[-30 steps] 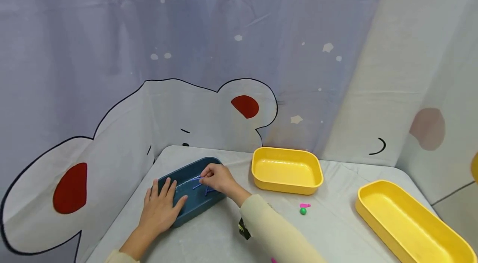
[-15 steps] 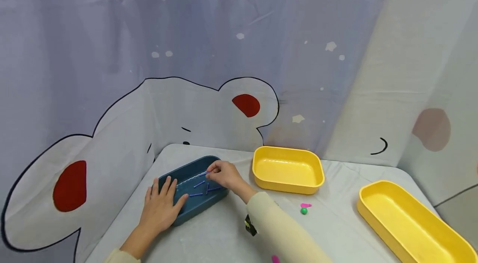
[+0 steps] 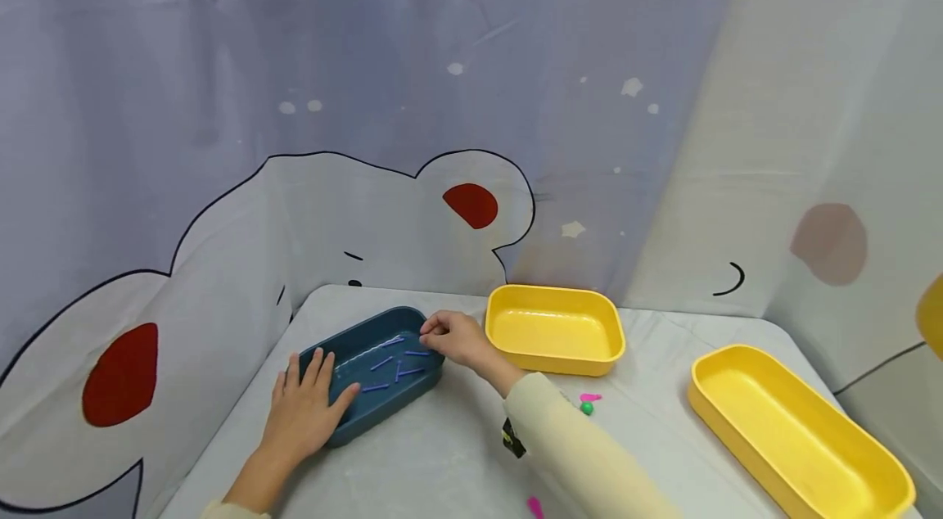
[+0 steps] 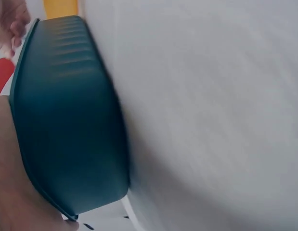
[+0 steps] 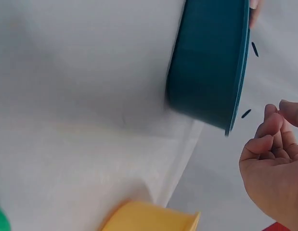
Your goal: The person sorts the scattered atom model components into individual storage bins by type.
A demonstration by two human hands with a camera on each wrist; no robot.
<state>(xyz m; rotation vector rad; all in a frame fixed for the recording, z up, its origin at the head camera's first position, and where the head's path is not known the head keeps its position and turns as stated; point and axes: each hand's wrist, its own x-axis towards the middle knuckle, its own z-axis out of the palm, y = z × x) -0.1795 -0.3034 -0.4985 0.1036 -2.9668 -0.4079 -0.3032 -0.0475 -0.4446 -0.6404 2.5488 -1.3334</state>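
Note:
My left hand (image 3: 304, 408) rests on the left end of the dark teal tray (image 3: 383, 411), fingers straight and spread over the rim. In the left wrist view, part of that hand (image 4: 9, 178) lies along the rim. Several thin blue sticks (image 3: 381, 363) are scattered on the tray floor. My right hand (image 3: 458, 340) is above the tray's right end, fingers curled. The right wrist view has this hand (image 5: 276, 154) with thumb and forefinger tips close together and nothing visible between them.
A yellow tray (image 3: 556, 365) stands behind my right forearm, and a longer yellow tray (image 3: 796, 429) is at the right. Between them lie a green ball (image 3: 587, 408) and a small pink piece (image 3: 590, 397). Another pink piece (image 3: 534, 507) is near the front edge of view.
My right hand has moved right, from over the tray's middle to its right end, leaving the blue sticks it held on the tray floor. The left hand stays on the rim.

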